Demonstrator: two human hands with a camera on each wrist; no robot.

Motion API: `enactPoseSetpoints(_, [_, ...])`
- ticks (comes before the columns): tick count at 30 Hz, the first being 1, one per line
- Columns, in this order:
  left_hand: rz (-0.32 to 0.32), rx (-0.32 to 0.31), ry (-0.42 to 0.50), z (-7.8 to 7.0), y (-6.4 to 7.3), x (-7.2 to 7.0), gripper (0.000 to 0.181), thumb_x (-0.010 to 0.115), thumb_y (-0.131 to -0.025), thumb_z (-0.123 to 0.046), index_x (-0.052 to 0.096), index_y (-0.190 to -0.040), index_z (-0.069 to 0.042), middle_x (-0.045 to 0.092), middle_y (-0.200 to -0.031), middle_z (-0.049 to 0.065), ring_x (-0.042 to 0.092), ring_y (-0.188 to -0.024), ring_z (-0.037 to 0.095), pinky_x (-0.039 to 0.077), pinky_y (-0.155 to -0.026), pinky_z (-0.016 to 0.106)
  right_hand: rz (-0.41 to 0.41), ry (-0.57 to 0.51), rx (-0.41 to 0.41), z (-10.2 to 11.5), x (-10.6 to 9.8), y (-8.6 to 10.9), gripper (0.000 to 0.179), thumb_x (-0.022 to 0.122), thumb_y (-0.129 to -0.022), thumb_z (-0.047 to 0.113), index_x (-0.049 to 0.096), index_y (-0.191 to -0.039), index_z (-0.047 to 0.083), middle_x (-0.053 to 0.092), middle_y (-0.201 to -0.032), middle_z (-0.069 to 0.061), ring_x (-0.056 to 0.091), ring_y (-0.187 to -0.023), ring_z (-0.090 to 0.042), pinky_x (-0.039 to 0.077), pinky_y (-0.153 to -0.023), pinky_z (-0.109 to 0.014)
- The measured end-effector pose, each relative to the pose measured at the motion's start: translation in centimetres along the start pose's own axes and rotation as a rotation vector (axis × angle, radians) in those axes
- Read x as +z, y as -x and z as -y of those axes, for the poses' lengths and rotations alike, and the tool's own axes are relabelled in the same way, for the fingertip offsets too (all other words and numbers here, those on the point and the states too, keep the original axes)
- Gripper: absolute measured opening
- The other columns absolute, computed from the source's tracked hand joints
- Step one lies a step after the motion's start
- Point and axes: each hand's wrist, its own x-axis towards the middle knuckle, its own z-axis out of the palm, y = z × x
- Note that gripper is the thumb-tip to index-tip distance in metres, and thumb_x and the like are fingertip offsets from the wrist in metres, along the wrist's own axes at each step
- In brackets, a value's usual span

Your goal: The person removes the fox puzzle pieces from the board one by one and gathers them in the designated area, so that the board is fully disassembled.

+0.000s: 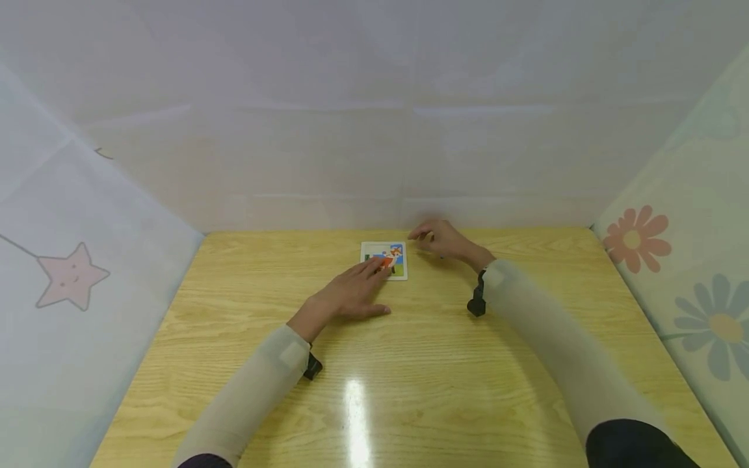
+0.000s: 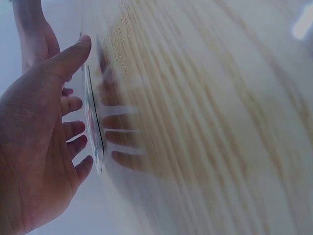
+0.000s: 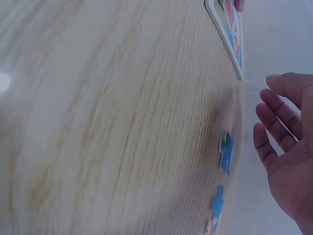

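Head view — covering part of the square, white-rimmed picture board [image 1: 398, 259], far up the yellow wood-grain table [image 1: 433, 377], with straight-fingered left hand [image 1: 353, 292]; hovering with loose, empty right hand [image 1: 446, 240] near flat, mostly blue jigsaw pieces [image 3: 226, 155] — best pinched by the edges.

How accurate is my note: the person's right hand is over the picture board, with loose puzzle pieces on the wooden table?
Wrong hand: the left hand is over the picture board, as the head view shows; loose puzzle pieces lie on the wooden table.
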Motion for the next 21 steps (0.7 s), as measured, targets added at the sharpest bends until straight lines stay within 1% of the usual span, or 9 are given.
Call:
enactPoseSetpoints(4, [-0.011, 0.010, 0.008, -0.2, -0.4, 0.1, 0.093, 0.052, -0.104, -0.067, 0.019, -0.171, -0.012, 0.010, -0.178, 0.013, 0.009, -0.165, 0.032, 0.016, -0.132, 0.049, 0.029, -0.006, -0.025, 0.4, 0.5, -0.6, 0.028, 0.070, -0.098, -0.004, 0.074, -0.125, -0.006, 0.071, -0.122, -0.025, 0.066, -0.112, -0.039, 0.057, -0.097, -0.054])
enactPoseSetpoints(9, [-0.015, 0.019, -0.008, -0.3, -1.0, 0.4, 0.093, 0.048, -0.105, -0.069, 0.019, -0.171, -0.010, 0.008, -0.178, 0.016, 0.008, -0.164, 0.034, 0.015, -0.132, 0.050, 0.052, -0.005, -0.029, 1.1, 1.1, -1.3, 0.030, 0.069, -0.097, -0.007, 0.072, -0.127, -0.007, 0.070, -0.125, -0.025, 0.063, -0.116, -0.042, 0.055, -0.099, -0.056])
enactPoseSetpoints(15, [-0.009, 0.003, -0.028, -0.4, -1.4, 0.7, 0.093, 0.044, -0.105, -0.071, 0.018, -0.171, -0.010, 0.008, -0.178, 0.017, 0.008, -0.164, 0.035, 0.015, -0.133, 0.048, 0.084, 0.014, -0.062, 1.5, 1.8, -2.0, 0.031, 0.072, -0.095, -0.006, 0.073, -0.126, -0.007, 0.070, -0.123, -0.025, 0.063, -0.115, -0.045, 0.053, -0.099, -0.058])
enactPoseSetpoints(21, [0.006, -0.010, -0.015, -0.4, -1.5, 0.8, 0.093, 0.042, -0.105, -0.071, 0.016, -0.171, -0.011, 0.005, -0.178, 0.017, 0.006, -0.164, 0.036, 0.015, -0.132, 0.049, 0.102, 0.057, -0.050, 0.8, 2.5, -2.7, 0.028, 0.073, -0.097, -0.002, 0.075, -0.126, -0.002, 0.071, -0.123, -0.019, 0.064, -0.113, -0.037, 0.053, -0.099, -0.051])
